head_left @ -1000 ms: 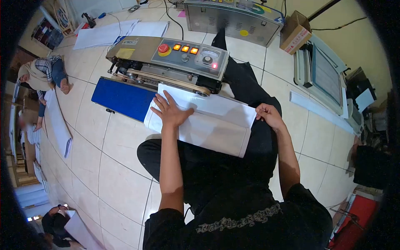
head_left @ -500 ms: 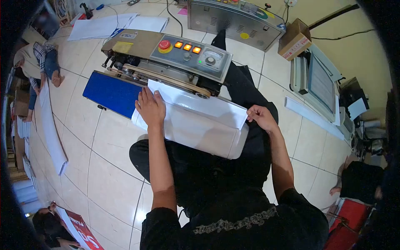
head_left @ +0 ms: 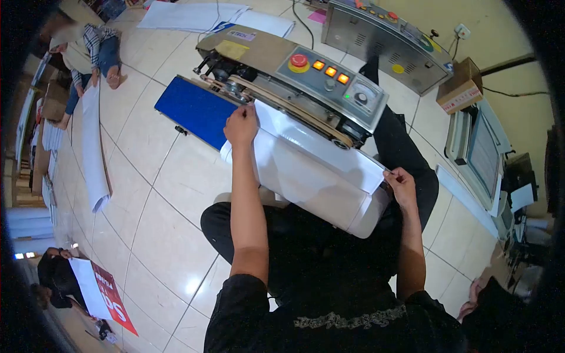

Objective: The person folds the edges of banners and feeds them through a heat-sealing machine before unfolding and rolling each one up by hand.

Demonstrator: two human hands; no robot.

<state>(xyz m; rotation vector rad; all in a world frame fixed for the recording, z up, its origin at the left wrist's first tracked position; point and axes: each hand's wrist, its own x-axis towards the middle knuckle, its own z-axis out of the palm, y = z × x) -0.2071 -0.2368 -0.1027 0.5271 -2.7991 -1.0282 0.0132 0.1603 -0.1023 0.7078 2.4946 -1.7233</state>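
A glossy white sheet [head_left: 329, 147] lies with its far edge along the belts of a band sealer [head_left: 294, 76]. Its nearer part is a broad, rounded fold over my lap. My left hand [head_left: 241, 126] is closed at the sheet's far left corner, fingers curled beside the sealer's belt. At the right end, my right hand [head_left: 402, 187] pinches the sheet's corner between thumb and fingers. The sealer's blue conveyor [head_left: 197, 115] shows to the left of my left hand. Orange switches, a red stop button and a dial face up on the sealer's panel.
Behind stands another metal machine [head_left: 385, 50], with a cardboard box [head_left: 461, 85] to its right. A person [head_left: 97, 44] at the left sits by a long white roll [head_left: 94, 147]. Another person [head_left: 56, 276] holds a red-and-white printed sheet [head_left: 103, 294]. Tiled floor [head_left: 153, 217] lies between.
My left hand has gone from lying flat on the sheet to curled at its corner. My right hand keeps its pinch. The whole view has shifted, so the sealer appears farther right.
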